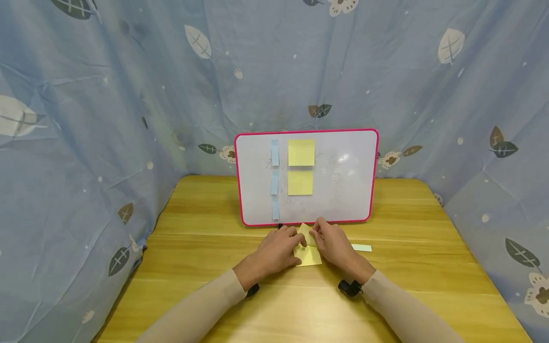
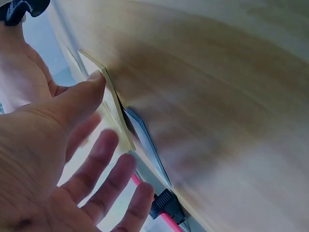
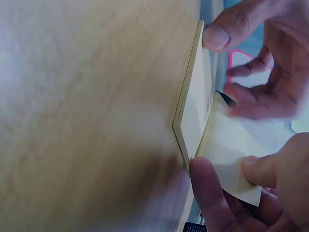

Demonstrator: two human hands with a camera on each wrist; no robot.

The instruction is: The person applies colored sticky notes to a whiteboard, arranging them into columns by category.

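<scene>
A pad of yellow sticky notes [image 1: 310,257] lies on the table in front of the whiteboard, its top sheet [image 1: 306,233] lifted at an angle. My right hand [image 1: 336,245] pinches that raised sheet [image 3: 231,150] between thumb and fingers, close to its edge in the right wrist view. On the pad's near left edge rests the thumb of my left hand [image 1: 278,250]. The other left fingers are loosely bent and spread above the pad, as the left wrist view shows. Beside the pad, a thin blue strip pad [image 2: 145,137] lies on the wood.
A pink-rimmed whiteboard [image 1: 343,190] stands at the back, bearing two yellow notes [image 1: 301,152] and a column of three blue strips [image 1: 275,183]. A pale green strip [image 1: 362,247] lies right of my right hand. Patterned blue curtains [image 1: 257,62] surround the wooden table [image 1: 206,209].
</scene>
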